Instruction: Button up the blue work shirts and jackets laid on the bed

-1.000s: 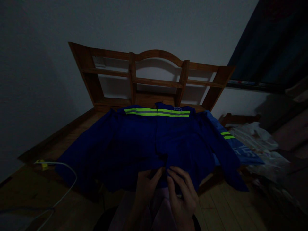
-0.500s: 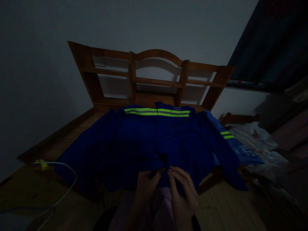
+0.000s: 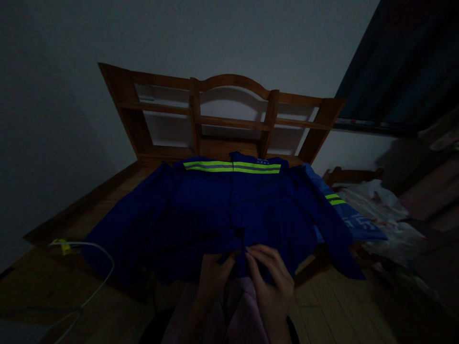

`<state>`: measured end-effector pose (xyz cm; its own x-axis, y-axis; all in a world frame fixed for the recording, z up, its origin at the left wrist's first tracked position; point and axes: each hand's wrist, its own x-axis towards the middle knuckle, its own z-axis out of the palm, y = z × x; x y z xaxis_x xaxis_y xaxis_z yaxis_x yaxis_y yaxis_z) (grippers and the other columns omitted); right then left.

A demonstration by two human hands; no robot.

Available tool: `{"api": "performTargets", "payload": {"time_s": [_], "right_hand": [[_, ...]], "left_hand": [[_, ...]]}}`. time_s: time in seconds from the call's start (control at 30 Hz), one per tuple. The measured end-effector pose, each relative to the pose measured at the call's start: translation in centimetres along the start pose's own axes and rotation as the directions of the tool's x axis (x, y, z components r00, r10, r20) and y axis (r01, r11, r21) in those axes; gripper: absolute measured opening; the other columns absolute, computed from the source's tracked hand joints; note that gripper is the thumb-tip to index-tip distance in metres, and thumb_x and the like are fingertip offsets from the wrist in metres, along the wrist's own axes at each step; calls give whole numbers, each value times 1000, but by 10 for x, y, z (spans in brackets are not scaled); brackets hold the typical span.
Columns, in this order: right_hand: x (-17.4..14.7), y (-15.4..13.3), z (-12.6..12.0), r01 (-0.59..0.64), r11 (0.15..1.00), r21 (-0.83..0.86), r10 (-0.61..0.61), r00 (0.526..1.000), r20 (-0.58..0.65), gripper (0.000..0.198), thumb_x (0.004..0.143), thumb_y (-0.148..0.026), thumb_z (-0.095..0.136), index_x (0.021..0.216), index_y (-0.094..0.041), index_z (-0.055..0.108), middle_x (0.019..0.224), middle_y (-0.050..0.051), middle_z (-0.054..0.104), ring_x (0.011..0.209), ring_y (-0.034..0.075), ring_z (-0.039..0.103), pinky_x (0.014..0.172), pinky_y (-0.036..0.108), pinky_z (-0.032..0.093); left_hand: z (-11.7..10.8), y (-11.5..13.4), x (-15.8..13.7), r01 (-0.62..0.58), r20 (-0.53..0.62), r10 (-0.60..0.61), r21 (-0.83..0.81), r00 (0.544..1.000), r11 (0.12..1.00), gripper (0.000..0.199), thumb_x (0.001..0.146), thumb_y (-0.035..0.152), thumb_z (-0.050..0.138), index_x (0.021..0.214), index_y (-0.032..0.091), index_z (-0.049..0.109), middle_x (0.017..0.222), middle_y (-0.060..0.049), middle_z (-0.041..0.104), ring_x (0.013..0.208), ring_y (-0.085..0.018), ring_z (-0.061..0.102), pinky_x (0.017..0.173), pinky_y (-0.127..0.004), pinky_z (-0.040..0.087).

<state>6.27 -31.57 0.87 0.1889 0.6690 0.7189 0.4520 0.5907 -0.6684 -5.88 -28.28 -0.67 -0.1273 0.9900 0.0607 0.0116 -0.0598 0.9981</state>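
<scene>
I count one left hand [image 3: 214,276] and one right hand [image 3: 275,276] by the near edge of the worktop [image 3: 112,192]; one dark-blue work jacket [image 3: 201,205]; one paler blue garment [image 3: 355,219] towards the right edge; one wooden shelf unit [image 3: 233,123] along the far edge.

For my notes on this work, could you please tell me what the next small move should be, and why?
Probably draw the front edges of the blue jacket together: the left hand and right hand are both on its lower front, where the edges look stepped; I cannot make out any fastener there.
</scene>
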Motion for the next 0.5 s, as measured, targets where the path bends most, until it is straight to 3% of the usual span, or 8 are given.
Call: {"api": "performTargets", "payload": {"time_s": [0.13, 0.27, 0.5], "right_hand": [[7, -4, -6, -16, 1000, 14, 15, 999, 37, 21, 82, -10, 60, 97, -21, 69, 91, 4, 61, 85, 15, 60, 73, 27, 51], [10, -7, -13, -96, 993, 64, 85, 985, 151, 21, 84, -15, 59, 101, -23, 68, 94, 4, 61, 87, 14, 59, 75, 27, 50], [13, -7, -20, -261, 957, 127, 194, 901, 389, 24, 85, -25, 59, 109, -26, 66, 92, 3, 64, 85, 14, 60, 76, 25, 48]], "left_hand": [[0, 12, -5, -10, 17, 10, 16, 1000, 1000, 9, 66, 24, 69, 68, 17, 74, 68, -3, 71, 76, -24, 65, 85, -33, 46], [-4, 26, -13, 15, 61, -15, -4, 998, 1000, 16, 69, 30, 67, 75, 17, 75, 79, -4, 73, 84, -25, 65, 84, -33, 47], [-12, 33, -23, 54, 194, -51, -15, 980, 998, 25, 73, 35, 64, 79, 14, 74, 86, -7, 73, 82, -25, 66, 79, -34, 50]]}}
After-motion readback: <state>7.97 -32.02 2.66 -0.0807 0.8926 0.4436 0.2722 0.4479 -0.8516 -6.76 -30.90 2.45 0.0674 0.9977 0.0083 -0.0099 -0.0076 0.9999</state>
